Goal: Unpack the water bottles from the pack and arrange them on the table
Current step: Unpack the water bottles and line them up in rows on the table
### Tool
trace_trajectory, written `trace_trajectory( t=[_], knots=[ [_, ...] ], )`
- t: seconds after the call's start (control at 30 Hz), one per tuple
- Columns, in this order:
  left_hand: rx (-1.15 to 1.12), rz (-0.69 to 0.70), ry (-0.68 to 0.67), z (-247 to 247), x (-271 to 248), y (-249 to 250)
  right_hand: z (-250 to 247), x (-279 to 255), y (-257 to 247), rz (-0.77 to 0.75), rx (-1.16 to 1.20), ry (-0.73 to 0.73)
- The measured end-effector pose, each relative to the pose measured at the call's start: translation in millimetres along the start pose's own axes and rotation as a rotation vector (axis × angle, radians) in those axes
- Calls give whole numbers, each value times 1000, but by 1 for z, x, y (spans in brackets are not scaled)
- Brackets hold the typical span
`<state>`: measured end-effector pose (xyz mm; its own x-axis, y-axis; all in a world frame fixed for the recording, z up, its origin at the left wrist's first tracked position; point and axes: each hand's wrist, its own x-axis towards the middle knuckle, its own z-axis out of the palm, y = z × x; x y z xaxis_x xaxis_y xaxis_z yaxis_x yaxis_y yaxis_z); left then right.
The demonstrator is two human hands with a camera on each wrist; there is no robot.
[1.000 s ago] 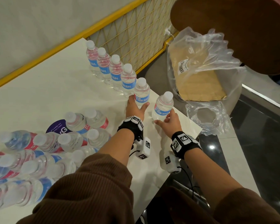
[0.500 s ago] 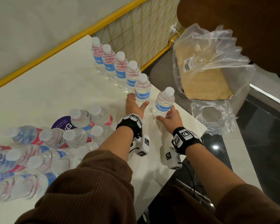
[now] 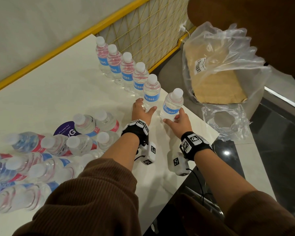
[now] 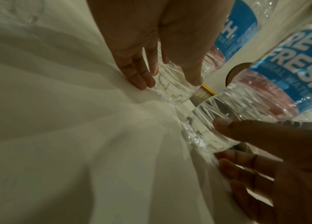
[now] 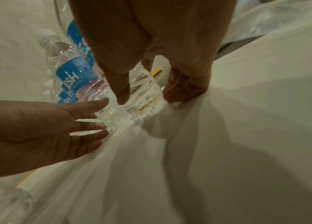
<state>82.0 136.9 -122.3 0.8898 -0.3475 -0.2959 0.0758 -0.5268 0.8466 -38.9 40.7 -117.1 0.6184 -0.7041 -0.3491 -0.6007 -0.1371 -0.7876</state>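
Beside left hand, right hand apparently round bottle.

1. Head view now: soft, even indoor light, white table bright, nearest upright bottle crisp.
2. Lying bottles at the left edge are stretched and smeared.
3. Small glare spots on the dark floor.
4. Both wrist views: dim, yellowish, streaked with blur, broad soft shadows across the table.
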Motion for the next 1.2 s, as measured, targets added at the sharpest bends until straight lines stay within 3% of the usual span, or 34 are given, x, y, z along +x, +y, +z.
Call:
trace_trajectory(
  t=[0.63,0.83,1.2],
  knots=[
    [123,53,1,-1,2,1,8,10,-9,-39,-26,11],
    [95,96,-4,-2,-2,1,10,5,-13,-64,59,32],
    [109,99,-29,-3,4,7,13,3,-18,-16,100,93]
  ],
)
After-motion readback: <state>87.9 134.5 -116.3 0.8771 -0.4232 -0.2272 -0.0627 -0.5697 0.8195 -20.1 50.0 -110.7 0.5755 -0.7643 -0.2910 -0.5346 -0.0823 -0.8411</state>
